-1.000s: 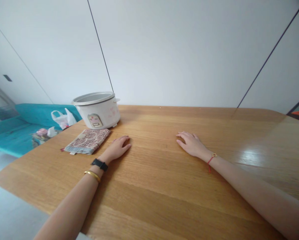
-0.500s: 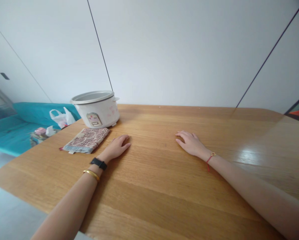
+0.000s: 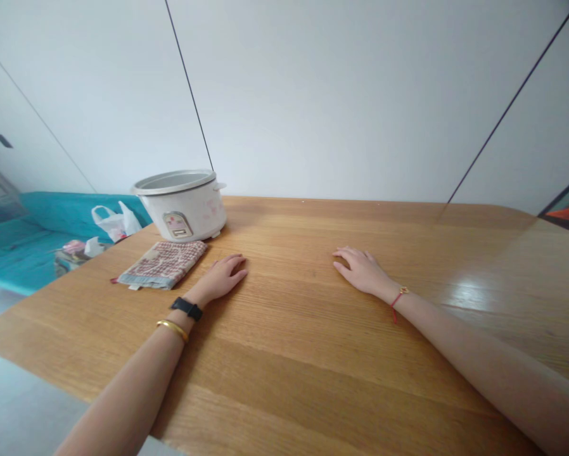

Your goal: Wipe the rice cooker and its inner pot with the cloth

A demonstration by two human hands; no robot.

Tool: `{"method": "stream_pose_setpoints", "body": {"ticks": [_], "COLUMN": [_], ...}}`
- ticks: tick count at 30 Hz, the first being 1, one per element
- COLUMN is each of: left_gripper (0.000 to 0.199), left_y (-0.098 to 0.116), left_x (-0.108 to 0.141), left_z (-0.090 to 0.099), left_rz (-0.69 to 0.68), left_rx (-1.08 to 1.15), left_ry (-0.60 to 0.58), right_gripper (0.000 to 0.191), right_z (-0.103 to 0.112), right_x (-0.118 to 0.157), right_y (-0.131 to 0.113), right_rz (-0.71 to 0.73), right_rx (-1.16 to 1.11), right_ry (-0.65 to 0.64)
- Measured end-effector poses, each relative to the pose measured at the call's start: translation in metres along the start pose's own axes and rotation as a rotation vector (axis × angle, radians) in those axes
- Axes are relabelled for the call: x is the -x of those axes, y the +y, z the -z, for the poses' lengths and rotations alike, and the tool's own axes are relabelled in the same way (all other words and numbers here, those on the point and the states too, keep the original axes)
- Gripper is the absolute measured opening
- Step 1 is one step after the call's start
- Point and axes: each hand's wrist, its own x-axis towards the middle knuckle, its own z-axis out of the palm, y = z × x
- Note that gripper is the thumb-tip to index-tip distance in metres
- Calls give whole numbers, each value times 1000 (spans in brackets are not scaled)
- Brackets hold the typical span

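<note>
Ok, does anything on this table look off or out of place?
The white rice cooker on the wooden table has no lid on, so its grey inside shows. Nothing else stands out.

- from where i sit, this reads as a home, likely a dining corner
- on the wooden table (image 3: 313,354): a white rice cooker (image 3: 182,212) near the far edge, a folded patterned cloth (image 3: 161,265) just in front
- beyond the table's left side: a teal cushioned seat (image 3: 23,272) holding a white plastic bag (image 3: 116,223)
- behind the table: a white panelled wall (image 3: 332,101)
</note>
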Motion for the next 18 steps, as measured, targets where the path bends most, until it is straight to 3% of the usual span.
{"method": "stream_pose_setpoints", "body": {"ticks": [13,18], "left_gripper": [68,87], "left_y": [4,6], "left_x": [1,2], "left_z": [2,3], "left_rz": [11,56], "left_rx": [-2,44], "left_ry": [-22,-20], "right_gripper": [36,38], "right_z": [3,3], "right_x": [0,1], "right_y": [-3,-3], "right_rz": [-16,-10], "right_rx": [3,3], "right_ry": [-16,-12]}}
